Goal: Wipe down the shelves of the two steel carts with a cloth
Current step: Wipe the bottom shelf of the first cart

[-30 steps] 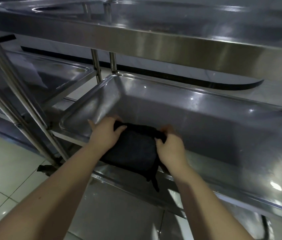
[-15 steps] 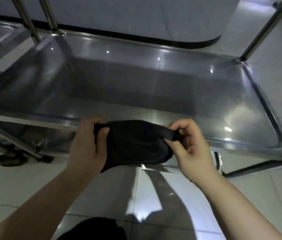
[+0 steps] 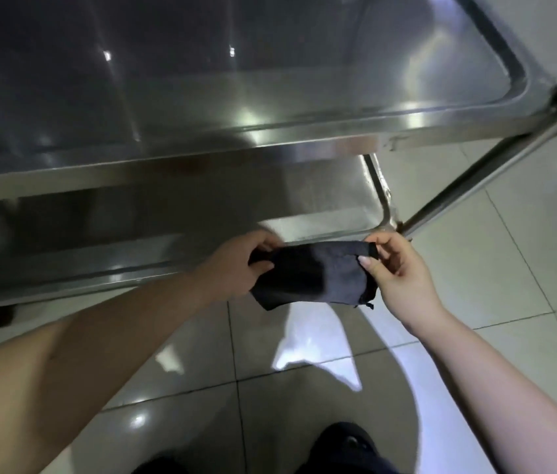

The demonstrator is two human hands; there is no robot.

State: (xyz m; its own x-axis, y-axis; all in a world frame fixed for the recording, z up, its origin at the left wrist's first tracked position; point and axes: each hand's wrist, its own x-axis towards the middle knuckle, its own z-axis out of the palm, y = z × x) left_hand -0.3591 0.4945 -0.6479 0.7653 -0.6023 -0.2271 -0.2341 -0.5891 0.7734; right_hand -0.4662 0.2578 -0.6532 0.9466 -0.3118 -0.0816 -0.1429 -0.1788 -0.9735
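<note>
A dark folded cloth point(image 3: 314, 273) hangs in the air between my two hands, in front of a steel cart. My left hand point(image 3: 236, 265) grips its left end with curled fingers. My right hand point(image 3: 396, 268) pinches the cloth's upper right corner between thumb and fingers. The cart's upper steel shelf point(image 3: 236, 145) fills the top of the view, with a raised rim. A lower shelf point(image 3: 321, 217) shows beneath it, just behind the cloth. The cloth touches neither shelf.
A steel cart leg point(image 3: 495, 159) slants from the lower shelf's right corner up to the right edge. Pale glossy floor tiles point(image 3: 509, 268) spread to the right and below. My dark shoes point(image 3: 345, 449) stand at the bottom edge.
The cloth has been lifted off the shelf and drawn back toward me, off the cart. The view has tilted down, so the lower shelf and floor now show.
</note>
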